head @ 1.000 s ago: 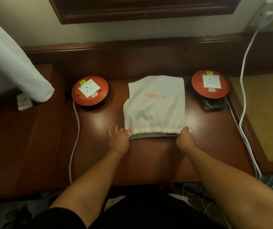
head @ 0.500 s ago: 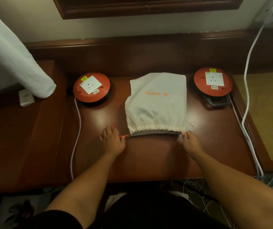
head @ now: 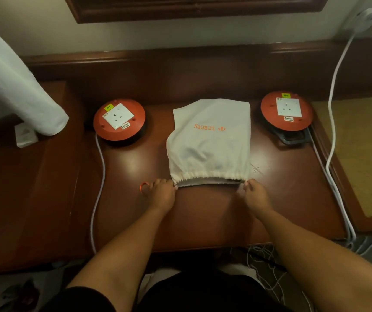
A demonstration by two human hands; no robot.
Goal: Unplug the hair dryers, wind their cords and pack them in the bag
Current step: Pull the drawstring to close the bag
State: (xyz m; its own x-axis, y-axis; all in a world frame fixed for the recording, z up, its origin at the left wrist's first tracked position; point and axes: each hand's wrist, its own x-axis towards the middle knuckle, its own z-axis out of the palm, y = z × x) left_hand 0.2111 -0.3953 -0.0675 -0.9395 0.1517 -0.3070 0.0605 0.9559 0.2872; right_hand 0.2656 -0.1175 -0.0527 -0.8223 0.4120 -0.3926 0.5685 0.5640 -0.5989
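Note:
A white cloth drawstring bag (head: 209, 140) with orange lettering lies bulging in the middle of the wooden desk (head: 203, 217), its gathered mouth facing me. My left hand (head: 161, 193) pinches the mouth's left corner, and a loop of orange drawstring (head: 144, 186) pokes out beside its fingers. At the right corner of the mouth my right hand (head: 256, 193) pinches the hem. No hair dryer shows; whatever fills the bag is hidden by the cloth.
Two orange cable reels with white sockets sit on the desk, one at the left (head: 119, 119) and one at the right (head: 286, 111). White cords (head: 332, 140) run down the right side from a wall plug (head: 366, 16). A white fabric roll (head: 18, 86) juts in from the left.
Both hands have shifted along the bag's mouth and closed onto its corners. The orange drawstring loop has come out on the left. The camera view has tilted slightly.

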